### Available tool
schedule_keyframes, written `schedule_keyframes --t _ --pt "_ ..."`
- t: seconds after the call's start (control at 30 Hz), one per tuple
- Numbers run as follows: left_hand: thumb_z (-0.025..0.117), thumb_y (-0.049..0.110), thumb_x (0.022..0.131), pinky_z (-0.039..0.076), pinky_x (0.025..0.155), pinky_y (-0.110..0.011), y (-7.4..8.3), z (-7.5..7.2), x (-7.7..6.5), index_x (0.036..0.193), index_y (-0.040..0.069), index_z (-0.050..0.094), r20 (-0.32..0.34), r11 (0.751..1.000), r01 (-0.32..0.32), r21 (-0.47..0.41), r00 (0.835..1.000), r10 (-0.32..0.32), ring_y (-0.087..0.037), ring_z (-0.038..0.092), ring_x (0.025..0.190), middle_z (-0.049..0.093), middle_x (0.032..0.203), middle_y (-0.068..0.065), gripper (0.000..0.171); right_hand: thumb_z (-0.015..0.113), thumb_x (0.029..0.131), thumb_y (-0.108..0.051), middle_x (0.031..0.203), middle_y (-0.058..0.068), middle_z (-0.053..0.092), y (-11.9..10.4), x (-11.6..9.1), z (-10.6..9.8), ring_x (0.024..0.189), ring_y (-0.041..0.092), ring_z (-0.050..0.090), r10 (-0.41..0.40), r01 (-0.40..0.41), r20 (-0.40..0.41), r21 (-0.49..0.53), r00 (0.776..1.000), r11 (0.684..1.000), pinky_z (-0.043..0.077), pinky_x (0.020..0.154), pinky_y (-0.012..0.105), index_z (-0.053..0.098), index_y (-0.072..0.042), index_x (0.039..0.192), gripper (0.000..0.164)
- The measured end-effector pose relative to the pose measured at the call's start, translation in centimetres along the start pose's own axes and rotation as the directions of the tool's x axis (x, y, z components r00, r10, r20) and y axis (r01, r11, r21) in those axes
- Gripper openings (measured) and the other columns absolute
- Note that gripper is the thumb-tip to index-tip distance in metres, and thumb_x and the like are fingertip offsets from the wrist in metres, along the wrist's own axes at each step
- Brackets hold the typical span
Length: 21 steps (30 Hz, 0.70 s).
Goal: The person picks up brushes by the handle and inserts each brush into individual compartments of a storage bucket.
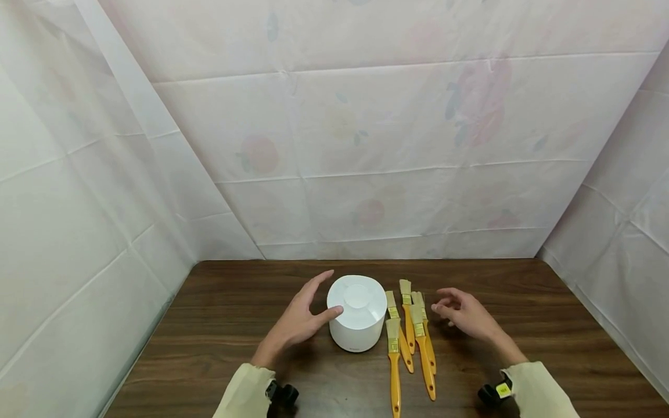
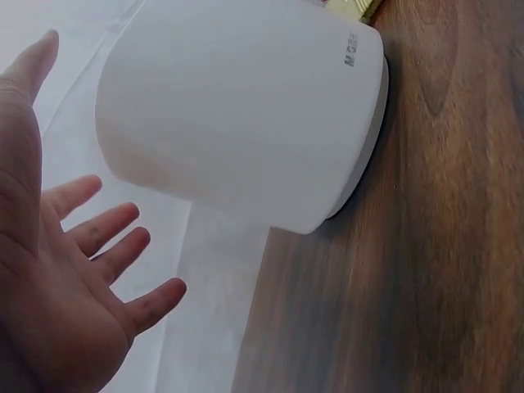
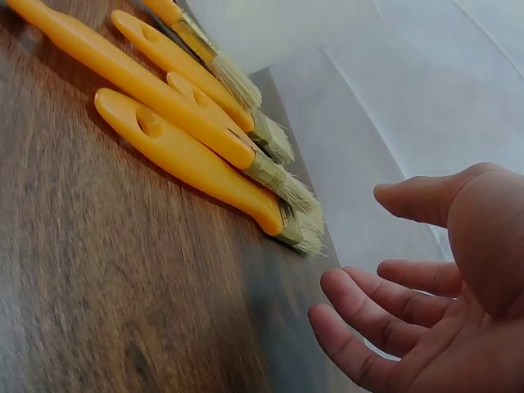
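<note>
A white rounded container [image 1: 358,339] with a shallow round hollow in its top stands upright on the table. My left hand [image 1: 302,319] is at its left side with thumb and fingers spread; in the left wrist view a gap shows between the palm and the container [image 2: 237,106]. Several paintbrushes [image 1: 421,342] with orange-yellow handles and pale bristles lie in a loose, overlapping bunch right of the container, bristles pointing away from me. Just right of these brushes hovers my right hand [image 1: 469,316], fingers loosely bent and holding nothing. In the right wrist view the brushes [image 3: 188,172] are apart from its fingertips.
The dark wood-grain table [image 1: 209,342] ends at a white, fruit-patterned sheet [image 1: 376,145] at the back. Similar sheets hang at the left and right sides. A dark camera [image 1: 282,395] is strapped at the left wrist, and another [image 1: 493,393] at the right.
</note>
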State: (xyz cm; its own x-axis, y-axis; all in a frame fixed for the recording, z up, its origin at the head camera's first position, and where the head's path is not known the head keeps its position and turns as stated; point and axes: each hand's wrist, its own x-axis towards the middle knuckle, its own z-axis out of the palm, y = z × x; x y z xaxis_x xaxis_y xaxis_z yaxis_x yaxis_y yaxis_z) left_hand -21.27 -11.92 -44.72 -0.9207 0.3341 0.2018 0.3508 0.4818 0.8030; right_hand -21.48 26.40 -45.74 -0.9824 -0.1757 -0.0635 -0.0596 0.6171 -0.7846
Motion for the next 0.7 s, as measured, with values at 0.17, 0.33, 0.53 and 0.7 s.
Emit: schedule_keyframes --t 0.17,0.33,0.53,0.7 --pt "0.078 0.047 0.083 0.028 0.115 -0.054 0.1 0.5 0.3 0.154 0.030 0.032 0.023 0.998 -0.011 -0.061 1.000 0.013 -0.018 0.028 0.147 0.033 0.157 0.010 0.086 0.068 0.095 -0.025 0.103 0.009 0.068 0.1 0.0 0.4 0.086 0.021 0.064 0.010 -0.010 0.011 0.035 1.000 0.999 0.055 0.067 0.035 0.049 0.006 0.136 0.055" --pt "0.084 0.042 0.078 0.028 0.113 -0.057 0.2 0.7 0.5 0.155 0.028 0.030 0.045 0.995 -0.005 -0.101 0.999 0.010 -0.021 0.033 0.144 0.033 0.158 0.007 0.095 0.071 0.092 -0.023 0.103 0.009 0.067 0.3 0.1 1.0 0.082 0.021 0.061 0.044 -0.045 0.025 0.046 0.999 0.998 0.052 0.065 0.035 0.050 0.005 0.135 0.055" --pt "0.089 0.039 0.072 0.023 0.115 -0.058 0.1 1.1 0.7 0.156 0.029 0.026 0.066 0.992 -0.008 -0.126 0.998 0.016 -0.020 0.031 0.145 0.032 0.159 0.003 0.105 0.076 0.088 -0.020 0.098 0.008 0.065 0.3 0.1 1.6 0.076 0.020 0.057 0.054 -0.055 0.023 0.052 0.998 0.997 0.050 0.062 0.032 0.052 0.005 0.132 0.055" --pt "0.093 0.034 0.068 0.021 0.116 -0.057 -0.2 1.5 0.8 0.157 0.031 0.022 0.074 0.985 -0.027 -0.168 0.996 0.040 -0.018 0.031 0.144 0.032 0.157 0.008 0.114 0.078 0.086 -0.021 0.094 0.008 0.063 0.3 0.0 2.0 0.075 0.019 0.057 0.031 -0.034 0.046 0.074 0.998 0.997 0.049 0.062 0.030 0.053 0.004 0.128 0.055"
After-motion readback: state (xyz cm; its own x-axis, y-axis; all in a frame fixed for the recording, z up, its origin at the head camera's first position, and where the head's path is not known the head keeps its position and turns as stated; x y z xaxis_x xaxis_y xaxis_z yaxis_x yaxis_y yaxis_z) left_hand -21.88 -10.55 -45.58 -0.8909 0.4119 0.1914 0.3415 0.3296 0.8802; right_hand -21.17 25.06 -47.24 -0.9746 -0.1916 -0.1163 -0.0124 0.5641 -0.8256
